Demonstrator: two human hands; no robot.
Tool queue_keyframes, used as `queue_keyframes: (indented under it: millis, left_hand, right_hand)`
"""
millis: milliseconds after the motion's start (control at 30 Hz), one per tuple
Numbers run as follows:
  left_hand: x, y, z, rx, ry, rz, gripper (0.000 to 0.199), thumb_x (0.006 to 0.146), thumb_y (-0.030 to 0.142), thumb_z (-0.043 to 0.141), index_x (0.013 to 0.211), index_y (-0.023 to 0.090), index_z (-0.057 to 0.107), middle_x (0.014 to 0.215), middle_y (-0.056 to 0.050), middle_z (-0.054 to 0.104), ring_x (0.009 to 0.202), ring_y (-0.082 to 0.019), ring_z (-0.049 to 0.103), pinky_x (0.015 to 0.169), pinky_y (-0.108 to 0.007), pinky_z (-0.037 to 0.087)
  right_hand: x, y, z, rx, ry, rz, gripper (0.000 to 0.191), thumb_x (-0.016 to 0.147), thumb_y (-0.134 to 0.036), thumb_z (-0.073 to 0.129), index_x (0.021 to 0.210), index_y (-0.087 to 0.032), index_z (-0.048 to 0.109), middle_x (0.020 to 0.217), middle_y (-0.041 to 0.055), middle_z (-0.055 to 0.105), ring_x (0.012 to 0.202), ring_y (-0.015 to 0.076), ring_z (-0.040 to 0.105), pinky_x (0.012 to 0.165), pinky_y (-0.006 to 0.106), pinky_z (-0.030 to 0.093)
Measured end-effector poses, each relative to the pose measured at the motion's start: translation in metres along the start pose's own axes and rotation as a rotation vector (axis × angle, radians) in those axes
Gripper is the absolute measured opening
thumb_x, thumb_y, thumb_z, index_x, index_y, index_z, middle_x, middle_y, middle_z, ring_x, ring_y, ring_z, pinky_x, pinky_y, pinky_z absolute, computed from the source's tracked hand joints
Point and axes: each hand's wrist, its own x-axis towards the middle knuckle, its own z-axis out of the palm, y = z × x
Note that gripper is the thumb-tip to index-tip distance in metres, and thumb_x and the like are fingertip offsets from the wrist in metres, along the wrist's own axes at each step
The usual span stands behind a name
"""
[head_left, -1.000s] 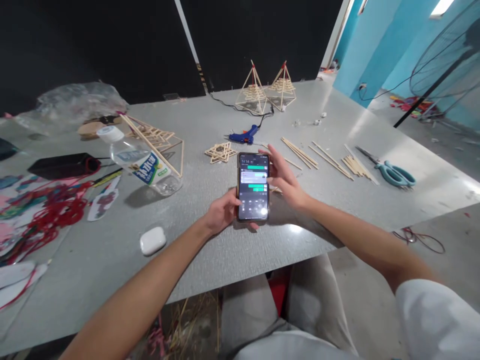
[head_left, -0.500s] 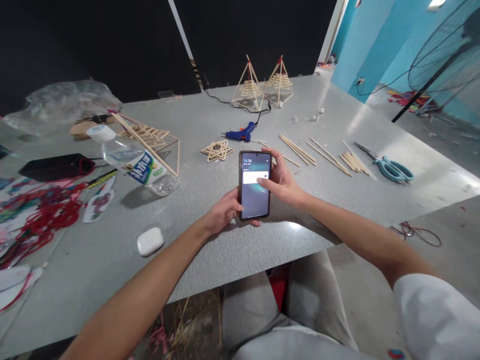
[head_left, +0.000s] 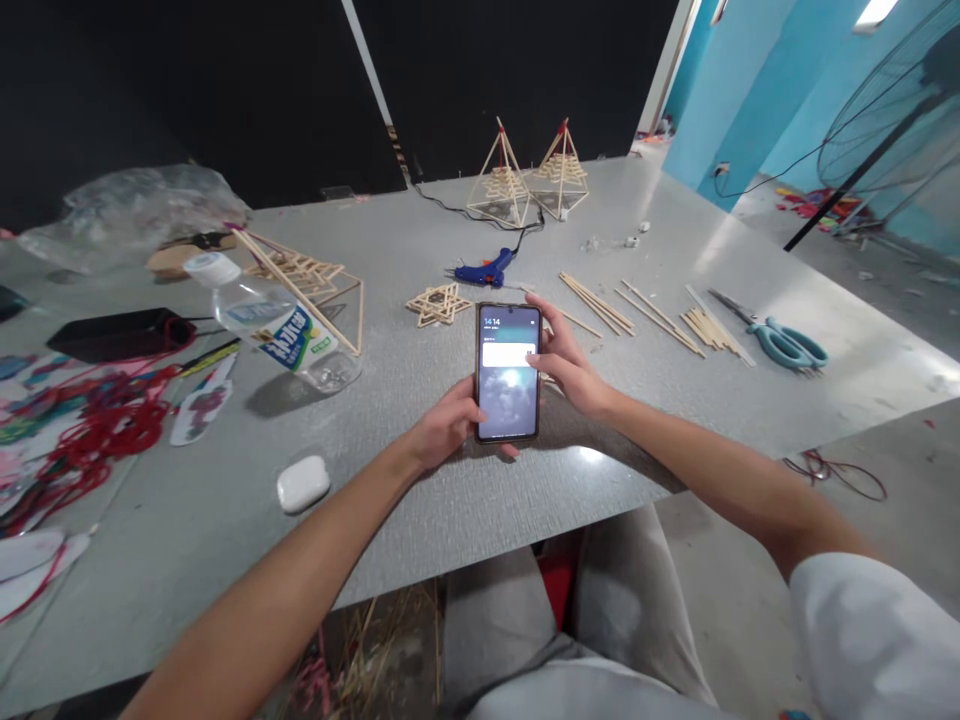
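A smartphone (head_left: 508,400) with a lit screen is held upright above the table's front edge. My left hand (head_left: 448,425) is closed round its lower left side, thumb on the front and a fingertip showing below. On the other side, my right hand (head_left: 568,365) grips the upper right edge, its thumb at the right end of a white box on the screen. Just behind the phone lie a star made of wooden sticks (head_left: 439,304) and a blue glue gun (head_left: 484,268). A white earphone case (head_left: 303,484) rests left of my left forearm.
Loose sticks (head_left: 596,303) and scissors (head_left: 784,338) lie to the right. Two stick pyramids (head_left: 501,185) stand at the back. A plastic bottle (head_left: 281,325) leans by another stick frame (head_left: 360,310) on the left, near red cord (head_left: 112,430) and a black case (head_left: 120,333).
My right thumb has slid right across the screen to the white box's end. The screen background now shows a brighter, cloudy picture. Both hands keep hold of the smartphone.
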Motion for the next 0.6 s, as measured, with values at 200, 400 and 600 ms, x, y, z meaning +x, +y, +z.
queue_keyframes:
  millis: [200, 400, 600]
  left_hand:
    - [0.0037, -0.0020, -0.0033, -0.040, 0.117, -0.021, 0.061, 0.092, 0.022, 0.075, 0.154, 0.021, 0.071, 0.149, -0.020, 0.080, 0.128, -0.043, 0.082, 0.081, -0.054, 0.079]
    - [0.0076, 0.0032, -0.0037, -0.162, 0.021, 0.020, 0.071, 0.109, 0.074, 0.062, 0.152, 0.020, 0.075, 0.147, -0.020, 0.082, 0.128, -0.047, 0.082, 0.077, -0.058, 0.078]
    - [0.0062, 0.0014, -0.0032, -0.171, 0.076, 0.036, 0.058, 0.104, 0.061, 0.071, 0.141, 0.018, 0.081, 0.142, -0.018, 0.084, 0.128, -0.046, 0.082, 0.090, -0.062, 0.076]
  right_hand:
    - [-0.0006, 0.0084, 0.0032, 0.032, -0.071, 0.031, 0.077, 0.092, -0.046, 0.071, 0.166, -0.035, 0.055, 0.124, 0.0081, 0.076, 0.088, 0.0263, 0.066, 0.065, 0.042, 0.063]
    - [-0.0044, 0.0060, 0.0041, -0.036, -0.123, 0.018, 0.076, 0.089, -0.045, 0.078, 0.162, -0.036, 0.061, 0.149, 0.0106, 0.077, 0.130, 0.0380, 0.075, 0.108, 0.063, 0.069]
    - [-0.0044, 0.0054, 0.0085, -0.083, -0.096, -0.037, 0.080, 0.091, -0.048, 0.082, 0.166, -0.036, 0.057, 0.155, 0.0123, 0.077, 0.146, 0.0407, 0.072, 0.128, 0.071, 0.059]
